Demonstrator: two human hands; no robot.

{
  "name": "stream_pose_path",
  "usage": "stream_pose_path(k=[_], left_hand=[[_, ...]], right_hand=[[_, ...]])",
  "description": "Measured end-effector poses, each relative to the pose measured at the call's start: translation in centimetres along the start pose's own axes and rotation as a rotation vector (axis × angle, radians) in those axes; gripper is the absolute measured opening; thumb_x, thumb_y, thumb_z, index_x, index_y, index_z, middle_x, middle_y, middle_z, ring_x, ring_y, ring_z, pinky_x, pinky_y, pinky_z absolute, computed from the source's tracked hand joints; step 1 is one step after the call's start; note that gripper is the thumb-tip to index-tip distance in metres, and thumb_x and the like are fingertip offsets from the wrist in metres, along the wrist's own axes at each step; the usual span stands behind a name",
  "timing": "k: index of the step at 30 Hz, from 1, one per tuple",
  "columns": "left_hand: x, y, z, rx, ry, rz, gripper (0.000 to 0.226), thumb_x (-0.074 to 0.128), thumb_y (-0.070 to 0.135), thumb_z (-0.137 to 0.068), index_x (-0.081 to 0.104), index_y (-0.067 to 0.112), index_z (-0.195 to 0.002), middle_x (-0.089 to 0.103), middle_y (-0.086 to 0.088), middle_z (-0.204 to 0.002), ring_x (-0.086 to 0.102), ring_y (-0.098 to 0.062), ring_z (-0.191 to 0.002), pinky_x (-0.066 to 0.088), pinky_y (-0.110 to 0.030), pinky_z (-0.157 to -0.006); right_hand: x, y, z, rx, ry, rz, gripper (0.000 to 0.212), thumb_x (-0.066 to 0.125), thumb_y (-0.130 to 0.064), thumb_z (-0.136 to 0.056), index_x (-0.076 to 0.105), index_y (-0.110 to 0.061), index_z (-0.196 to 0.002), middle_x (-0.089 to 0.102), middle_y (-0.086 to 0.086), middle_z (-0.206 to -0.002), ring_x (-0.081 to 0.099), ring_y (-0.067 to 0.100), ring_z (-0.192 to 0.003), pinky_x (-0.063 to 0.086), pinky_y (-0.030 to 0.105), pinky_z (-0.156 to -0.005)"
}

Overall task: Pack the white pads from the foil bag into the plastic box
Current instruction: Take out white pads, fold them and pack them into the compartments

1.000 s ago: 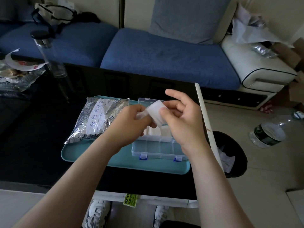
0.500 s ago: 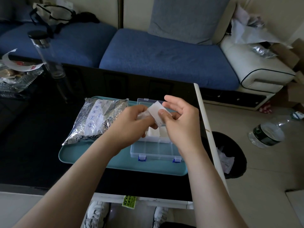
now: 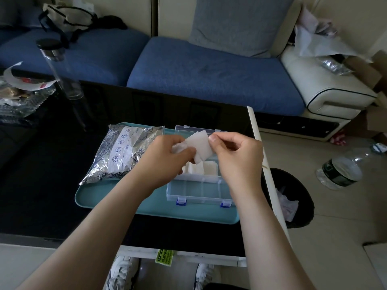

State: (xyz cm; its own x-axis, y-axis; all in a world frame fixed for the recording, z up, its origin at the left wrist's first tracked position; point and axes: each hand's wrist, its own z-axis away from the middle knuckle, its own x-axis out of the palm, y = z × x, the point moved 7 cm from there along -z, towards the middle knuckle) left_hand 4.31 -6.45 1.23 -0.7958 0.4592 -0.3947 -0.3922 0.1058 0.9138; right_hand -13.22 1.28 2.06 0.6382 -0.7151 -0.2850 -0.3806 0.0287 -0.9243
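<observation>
A silver foil bag (image 3: 123, 152) lies on the left half of a teal tray (image 3: 117, 203). To its right on the tray stands a clear plastic box (image 3: 201, 191) with blue latches, its lid open toward the sofa. White pads (image 3: 206, 167) lie in the box's rear compartments. Above the box both hands hold a small stack of white pads (image 3: 200, 148). My left hand (image 3: 165, 160) grips the stack's left end. My right hand (image 3: 234, 155) pinches the top right corner between thumb and forefinger.
The tray sits on a black glass table (image 3: 52, 185) whose white right edge (image 3: 263, 164) runs beside a black waste bin (image 3: 293, 197). A tall clear bottle (image 3: 60, 70) and wrappers (image 3: 18, 91) stand at the table's left. A water bottle (image 3: 339, 170) lies on the floor.
The right hand's fingers have curled in and now pinch the pads' upper right corner. The pads have tilted flatter, facing me. Both hands stay above the box.
</observation>
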Motion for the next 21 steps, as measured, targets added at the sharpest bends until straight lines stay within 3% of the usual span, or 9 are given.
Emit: stream_pose_path(k=[7, 11, 16, 21], left_hand=[[0.1, 0.1, 0.0, -0.003, -0.018, 0.012, 0.018, 0.068, 0.024, -0.093, 0.076, 0.014, -0.08, 0.066, -0.008, -0.067, 0.06, -0.012, -0.054, 0.048, -0.028, -0.057], [0.0, 0.2, 0.0, -0.005, -0.011, 0.001, 0.018, 0.068, 0.023, -0.094, 0.076, 0.013, -0.082, 0.069, -0.009, -0.07, 0.06, -0.011, -0.053, 0.045, -0.02, -0.049], [-0.2, 0.1, 0.1, -0.014, -0.008, 0.014, 0.018, 0.068, 0.023, -0.094, 0.075, 0.012, -0.083, 0.064, -0.002, -0.066, 0.059, -0.01, -0.052, 0.04, -0.015, -0.044], [-0.3, 0.2, 0.2, -0.013, 0.006, 0.008, 0.017, 0.067, 0.022, -0.094, 0.075, 0.012, -0.082, 0.061, 0.006, -0.06, 0.057, -0.009, -0.051, 0.038, -0.014, -0.042]], right_hand=[[0.8, -0.2, 0.1, 0.018, -0.094, 0.035, 0.016, 0.083, -0.027, -0.091, 0.081, -0.024, -0.106, 0.077, -0.01, -0.09, 0.071, -0.002, -0.083, 0.053, 0.011, -0.069], [0.6, -0.3, 0.1, 0.001, -0.08, 0.048, 0.012, 0.084, -0.022, -0.09, 0.083, -0.022, -0.102, 0.079, -0.011, -0.091, 0.074, 0.001, -0.085, 0.058, 0.016, -0.073], [1.6, 0.3, 0.2, 0.073, -0.168, 0.077, 0.024, 0.084, -0.027, -0.09, 0.08, -0.025, -0.113, 0.076, -0.011, -0.096, 0.072, 0.002, -0.088, 0.058, 0.018, -0.077], [1.6, 0.0, 0.4, 0.045, -0.178, 0.086, 0.011, 0.084, -0.017, -0.089, 0.085, -0.021, -0.099, 0.079, -0.013, -0.086, 0.074, -0.001, -0.081, 0.061, 0.02, -0.077]])
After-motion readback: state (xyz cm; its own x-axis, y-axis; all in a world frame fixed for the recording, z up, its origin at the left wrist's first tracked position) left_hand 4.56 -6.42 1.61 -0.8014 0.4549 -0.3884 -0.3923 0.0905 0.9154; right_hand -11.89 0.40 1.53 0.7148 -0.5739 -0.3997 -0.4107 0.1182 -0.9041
